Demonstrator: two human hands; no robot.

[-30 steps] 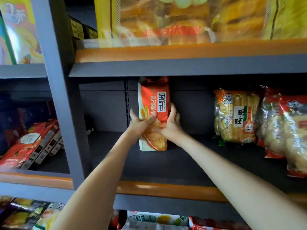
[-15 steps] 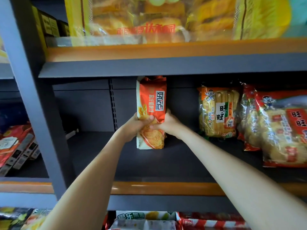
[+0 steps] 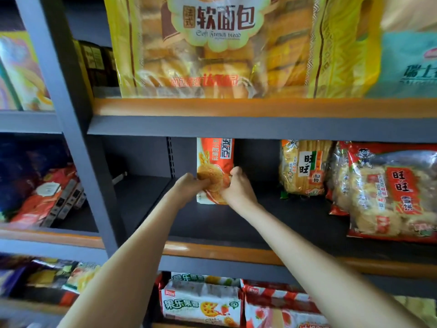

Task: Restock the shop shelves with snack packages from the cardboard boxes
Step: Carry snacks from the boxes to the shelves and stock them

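Note:
An orange biscuit package (image 3: pixel 214 159) stands upright at the back of the dark middle shelf (image 3: pixel 212 228). My left hand (image 3: pixel 189 185) grips its lower left side with the fingers curled over its front. My right hand (image 3: pixel 237 189) holds its lower right edge. The package's foot rests on the shelf board, and its top reaches up behind the shelf above. No cardboard box is in view.
Yellow rice-cracker bags (image 3: pixel 305 166) and red ones (image 3: pixel 390 192) fill the shelf's right side. A big soft-bread bag (image 3: pixel 212 43) sits on the shelf above. More snack packs (image 3: pixel 201 301) lie below. A grey upright post (image 3: pixel 71 129) divides off the left bay with red packs (image 3: pixel 45 197).
Both hands slid down the package from its middle to its lower part. The package stayed upright at the shelf's back. My view tilted upward, showing more of the top shelf.

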